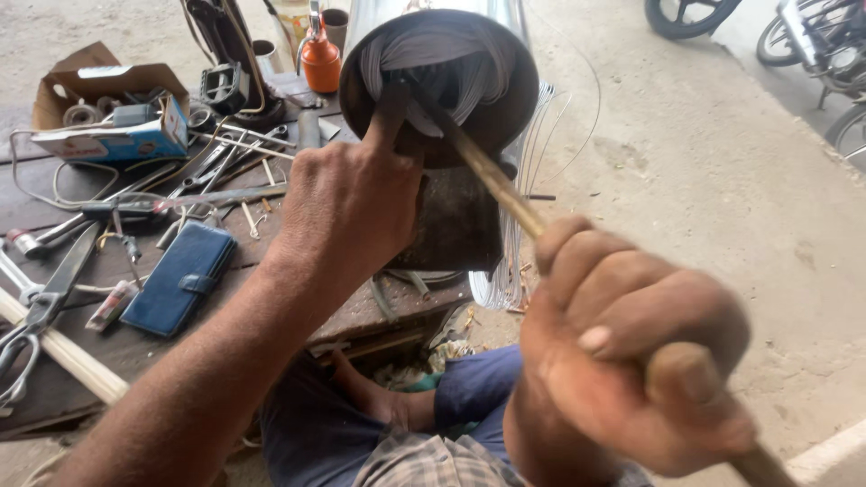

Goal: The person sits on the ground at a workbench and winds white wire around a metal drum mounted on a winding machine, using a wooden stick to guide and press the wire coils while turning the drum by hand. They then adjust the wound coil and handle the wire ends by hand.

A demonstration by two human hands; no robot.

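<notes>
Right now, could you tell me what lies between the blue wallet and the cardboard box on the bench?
In the head view, loose hand tools lie scattered on the bench between the wallet and the box.

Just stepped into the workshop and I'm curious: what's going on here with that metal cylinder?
A seated person steadies a metal cylinder packed with pale wire coils, the left hand pressing a finger into the windings. The right hand grips a wooden stick whose tip pokes into the coils. Beside them, a low workbench holds scissors, a blue wallet, a cardboard box and an orange oil can.
</notes>
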